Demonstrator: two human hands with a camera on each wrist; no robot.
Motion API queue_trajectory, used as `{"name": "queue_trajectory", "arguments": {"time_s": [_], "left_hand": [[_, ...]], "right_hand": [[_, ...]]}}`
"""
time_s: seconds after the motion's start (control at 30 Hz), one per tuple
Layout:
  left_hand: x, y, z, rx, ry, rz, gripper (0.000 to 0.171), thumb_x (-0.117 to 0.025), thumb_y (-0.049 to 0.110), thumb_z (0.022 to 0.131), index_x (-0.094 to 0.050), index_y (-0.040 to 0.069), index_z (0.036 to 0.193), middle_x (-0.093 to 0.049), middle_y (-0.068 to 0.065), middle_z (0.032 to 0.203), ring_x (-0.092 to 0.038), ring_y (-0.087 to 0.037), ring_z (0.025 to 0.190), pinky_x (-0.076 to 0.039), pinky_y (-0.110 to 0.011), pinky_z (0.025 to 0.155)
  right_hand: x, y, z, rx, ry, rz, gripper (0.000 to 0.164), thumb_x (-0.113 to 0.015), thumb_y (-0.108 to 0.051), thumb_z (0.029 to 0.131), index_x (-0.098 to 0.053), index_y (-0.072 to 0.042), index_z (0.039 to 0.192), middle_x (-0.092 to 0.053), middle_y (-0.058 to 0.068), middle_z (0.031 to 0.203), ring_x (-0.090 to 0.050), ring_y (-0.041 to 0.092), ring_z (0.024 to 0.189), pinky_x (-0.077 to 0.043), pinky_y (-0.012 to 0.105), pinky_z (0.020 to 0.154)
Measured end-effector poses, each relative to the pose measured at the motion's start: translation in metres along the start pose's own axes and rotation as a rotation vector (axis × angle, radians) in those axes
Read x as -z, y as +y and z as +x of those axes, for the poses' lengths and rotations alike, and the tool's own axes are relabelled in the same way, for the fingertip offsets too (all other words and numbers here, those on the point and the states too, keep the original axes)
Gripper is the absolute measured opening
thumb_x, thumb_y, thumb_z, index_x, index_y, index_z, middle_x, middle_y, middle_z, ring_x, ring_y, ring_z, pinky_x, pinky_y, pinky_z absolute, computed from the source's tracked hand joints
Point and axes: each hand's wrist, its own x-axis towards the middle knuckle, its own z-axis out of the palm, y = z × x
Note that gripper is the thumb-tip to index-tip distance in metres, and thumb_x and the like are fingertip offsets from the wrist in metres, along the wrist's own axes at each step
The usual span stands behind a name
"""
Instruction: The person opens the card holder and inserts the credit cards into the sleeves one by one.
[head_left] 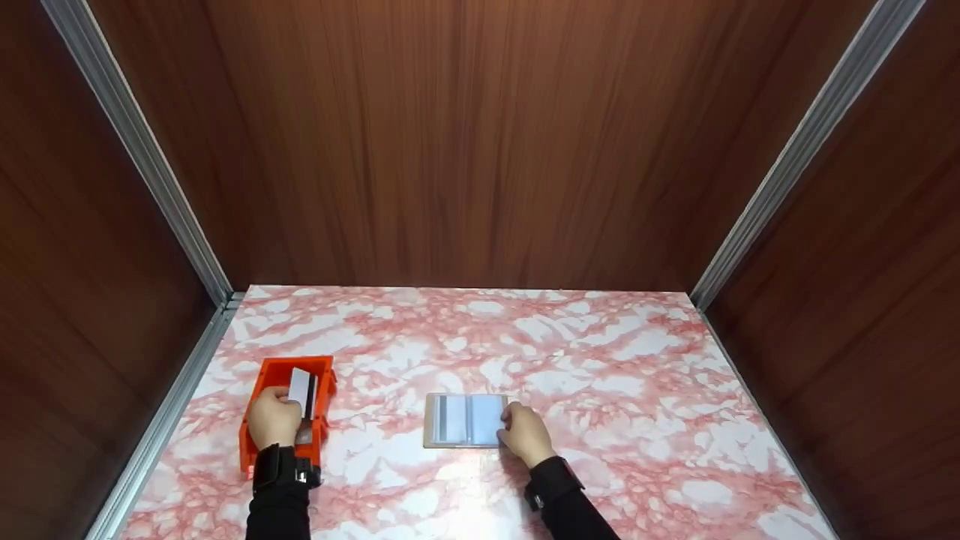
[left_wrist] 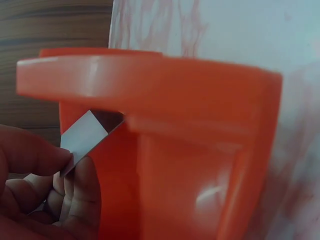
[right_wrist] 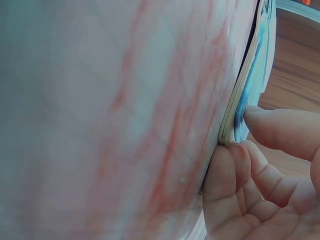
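My left hand (head_left: 272, 417) is over the orange bin (head_left: 298, 361), pinching a white card (head_left: 299, 385) with a dark stripe between thumb and fingers. In the left wrist view the white card (left_wrist: 82, 134) is tilted beside the orange wall of the bin (left_wrist: 200, 100). An open card holder (head_left: 486, 420) with clear sleeves and a tan cover lies flat on the table. The right hand (head_left: 527, 435) grips its right edge. In the right wrist view the thumb is on the sleeves and the fingertips are at the edge of the card holder (right_wrist: 243, 95).
The table (head_left: 637, 420) has a red and white marbled top. Brown wood-grain panels (head_left: 465, 150) enclose it at the back and both sides, with grey metal rails (head_left: 150, 150) at the corners. The bin stands near the left side.
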Motion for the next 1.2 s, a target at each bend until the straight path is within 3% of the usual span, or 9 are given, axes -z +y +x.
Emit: {"name": "queue_trajectory", "arguments": {"time_s": [0.27, 0.6, 0.87, 1.2], "left_hand": [[0.011, 0.011, 0.0, -0.051, 0.089, -0.028, 0.028, -0.048, -0.004, 0.082, -0.065, -0.013, 0.103, -0.063, -0.029, 0.094, -0.057, -0.046, 0.093, -0.043, -0.054, 0.085], [0.02, 0.031, -0.005, -0.066, 0.134, -0.092, 0.028, -0.05, -0.004, 0.085, -0.065, -0.012, 0.107, -0.062, -0.026, 0.095, -0.057, -0.041, 0.09, -0.044, -0.051, 0.083], [0.019, 0.044, -0.009, -0.054, 0.114, -0.169, 0.029, -0.05, -0.004, 0.086, -0.065, -0.011, 0.109, -0.062, -0.026, 0.099, -0.06, -0.038, 0.091, -0.045, -0.046, 0.081], [0.005, 0.059, -0.018, -0.038, 0.066, -0.248, 0.028, -0.053, -0.003, 0.088, -0.064, -0.01, 0.113, -0.063, -0.025, 0.103, -0.06, -0.036, 0.094, -0.046, -0.042, 0.082]], "right_hand": [[-0.002, 0.001, 0.0, 0.008, 0.016, 0.0, 0.022, -0.075, -0.001, 0.074, -0.058, -0.002, 0.089, -0.055, 0.003, 0.075, -0.054, 0.021, 0.068, -0.047, 0.038, 0.065], [-0.001, 0.001, 0.0, -0.006, 0.007, 0.003, 0.022, -0.075, -0.002, 0.074, -0.059, -0.002, 0.09, -0.056, 0.004, 0.076, -0.054, 0.022, 0.069, -0.047, 0.04, 0.067], [-0.001, 0.001, 0.0, -0.001, 0.003, 0.005, 0.022, -0.075, -0.002, 0.076, -0.059, -0.002, 0.091, -0.055, 0.004, 0.076, -0.053, 0.021, 0.069, -0.047, 0.039, 0.066], [0.001, -0.002, -0.002, 0.024, 0.03, 0.01, 0.019, -0.074, -0.004, 0.078, -0.059, -0.001, 0.09, -0.055, 0.005, 0.074, -0.052, 0.021, 0.067, -0.046, 0.039, 0.065]]}}
